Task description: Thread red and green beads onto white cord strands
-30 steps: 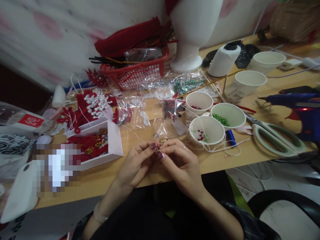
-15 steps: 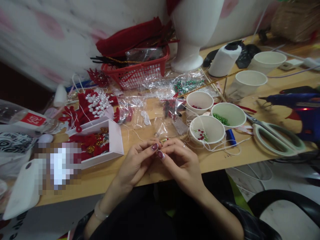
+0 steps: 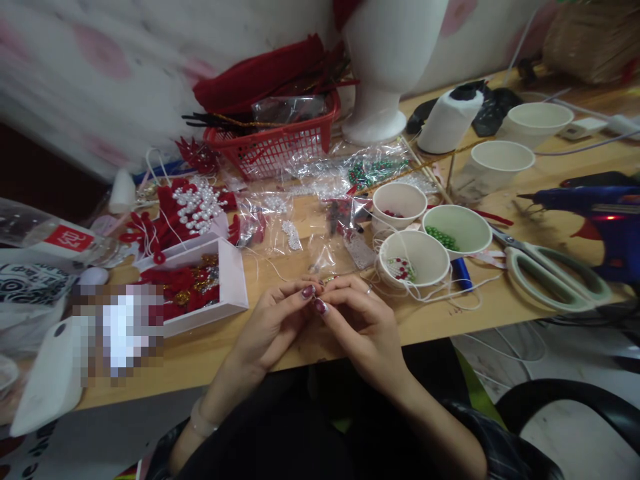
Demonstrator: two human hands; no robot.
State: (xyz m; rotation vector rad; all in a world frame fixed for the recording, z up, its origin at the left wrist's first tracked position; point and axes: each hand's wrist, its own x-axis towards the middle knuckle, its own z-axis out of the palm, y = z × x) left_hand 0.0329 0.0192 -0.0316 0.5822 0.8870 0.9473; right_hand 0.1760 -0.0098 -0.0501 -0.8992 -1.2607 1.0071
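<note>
My left hand (image 3: 273,328) and my right hand (image 3: 361,327) meet fingertip to fingertip over the front of the wooden table (image 3: 500,303). Together they pinch a tiny gold-coloured piece (image 3: 327,280), mostly hidden by the fingers. A thin white thread (image 3: 440,295) trails from near my right hand around a paper cup of mixed beads (image 3: 414,259). Behind that cup stand a cup of green beads (image 3: 457,231) and a cup of red beads (image 3: 399,205).
A white box of red and gold trinkets (image 3: 195,288) lies to the left, with a pearl-and-red ornament (image 3: 187,210) behind it. Large scissors (image 3: 555,277) and a blue glue gun (image 3: 600,220) sit at the right. A red basket (image 3: 273,143), clear bags (image 3: 320,200), two more cups and a white stand fill the back.
Both hands stay together at the same spot, with only slight finger movement. The view has shifted a little.
</note>
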